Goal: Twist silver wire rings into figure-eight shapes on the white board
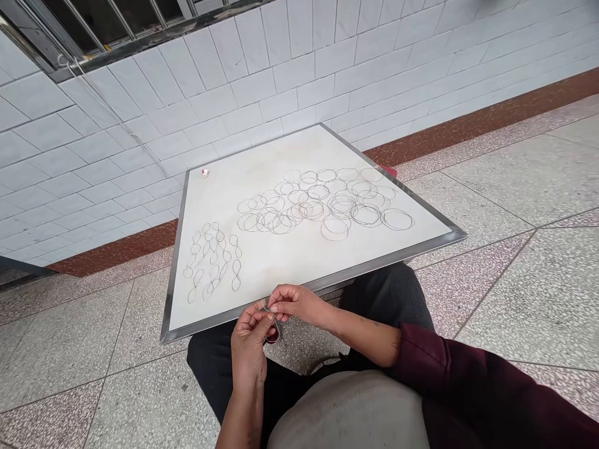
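Rings [312,210]: thin, wire-like; metal or plastic, cannot tell.
Twisted loops [213,257]: same fine, smooth-looking strand.
Held loop [279,337]: slim strand, faint pale shine.
Desk [262,156]: smooth pale board, mostly matt, lightly smudged.
Edging [421,247]: grey metal strip, dull sheen.
Wall [299,81]: white glazed tile, soft gloss, faint marbling.
Skirting [468,124]: red-brown, veined, stone-like.
Floor [538,293]: speckled terrazzo, low sheen.
Bars [122,19]: bright, polished metal.
Cable [124,125]: pale, plastic-looking sheath.
Sleeve [428,358]: maroon cloth, slight satin gloss.
Trousers [393,296]: dark matt cloth.
Shirt [350,411]: soft grey cloth, matt.
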`<state>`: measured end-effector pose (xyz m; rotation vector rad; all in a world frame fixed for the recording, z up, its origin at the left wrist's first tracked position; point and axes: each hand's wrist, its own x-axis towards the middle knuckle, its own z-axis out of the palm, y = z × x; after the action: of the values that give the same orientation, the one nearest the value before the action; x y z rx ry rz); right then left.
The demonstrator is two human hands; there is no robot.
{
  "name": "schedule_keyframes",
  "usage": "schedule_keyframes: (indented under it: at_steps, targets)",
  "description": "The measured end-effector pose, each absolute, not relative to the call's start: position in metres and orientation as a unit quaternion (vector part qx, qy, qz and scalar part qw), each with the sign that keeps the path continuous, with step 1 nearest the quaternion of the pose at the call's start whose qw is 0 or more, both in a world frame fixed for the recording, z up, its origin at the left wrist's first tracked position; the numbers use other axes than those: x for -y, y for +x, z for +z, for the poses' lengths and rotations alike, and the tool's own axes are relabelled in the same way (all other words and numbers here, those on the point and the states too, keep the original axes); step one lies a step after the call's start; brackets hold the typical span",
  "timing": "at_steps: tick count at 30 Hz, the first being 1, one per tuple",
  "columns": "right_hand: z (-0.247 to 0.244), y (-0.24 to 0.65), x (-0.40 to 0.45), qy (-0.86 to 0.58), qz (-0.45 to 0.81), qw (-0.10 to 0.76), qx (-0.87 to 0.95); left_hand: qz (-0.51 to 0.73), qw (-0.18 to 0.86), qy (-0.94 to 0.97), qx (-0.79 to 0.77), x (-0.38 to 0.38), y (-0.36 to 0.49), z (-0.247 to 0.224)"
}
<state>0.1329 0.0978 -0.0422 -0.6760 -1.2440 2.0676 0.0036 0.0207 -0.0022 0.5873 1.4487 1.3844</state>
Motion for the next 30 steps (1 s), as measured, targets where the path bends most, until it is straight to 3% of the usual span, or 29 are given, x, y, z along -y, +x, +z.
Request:
schedule_keyframes:
  at_steps: [30]
  targets:
    - [-0.0416, 0.1355, -0.0995, -0.267, 0.752, 0.317, 0.513, 0.573, 0.434, 0.303, -0.626, -0.0209, 0.0099, -0.0038]
